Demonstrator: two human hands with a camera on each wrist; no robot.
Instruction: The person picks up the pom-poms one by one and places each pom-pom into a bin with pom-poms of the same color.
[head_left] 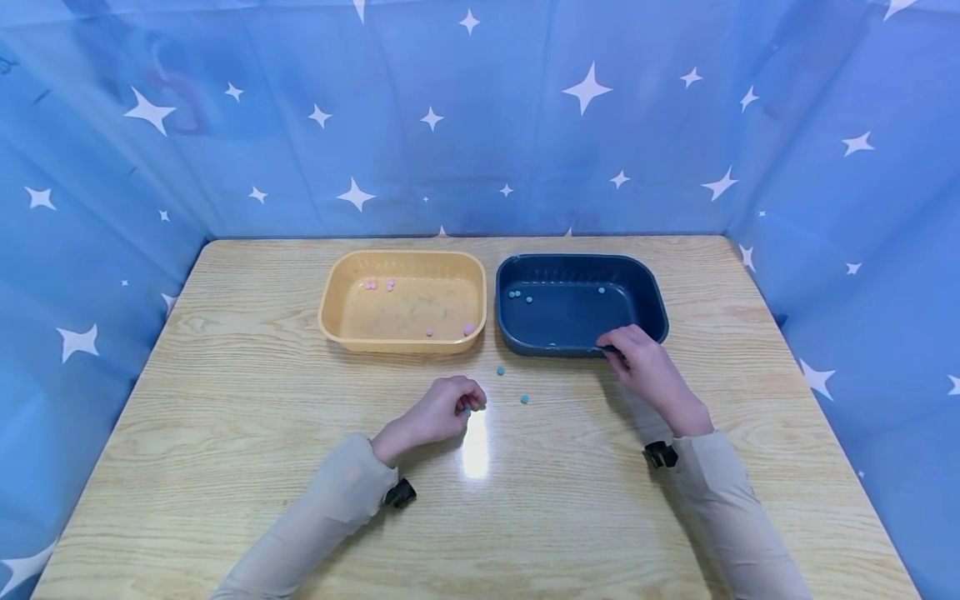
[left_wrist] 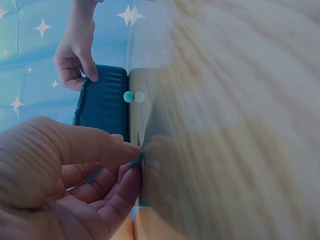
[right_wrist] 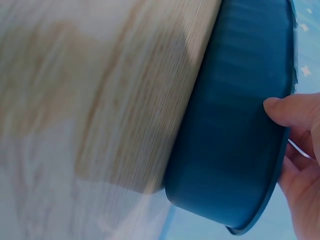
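My left hand (head_left: 442, 408) is low over the table, its thumb and fingers pinching a small teal ball (left_wrist: 137, 159) right at the tabletop. Two more teal balls lie loose on the wood: one (head_left: 500, 370) near the bins, the other (head_left: 524, 399) closer to me. At the near right of a dark blue bin (head_left: 555, 350), my right hand (head_left: 647, 367) grips the rim. The thumb presses the bin's outer wall in the right wrist view, while the fingers reach over the edge. Inside that bin sit several teal balls (head_left: 528, 299).
Left of the blue bin stands a yellow bin (head_left: 397, 345) holding several pink balls (head_left: 390, 284); a larger pink piece (head_left: 468, 329) is at its near right corner. The wooden table (head_left: 225, 417) is bordered by a blue star-patterned curtain (head_left: 487, 150) at the back and sides.
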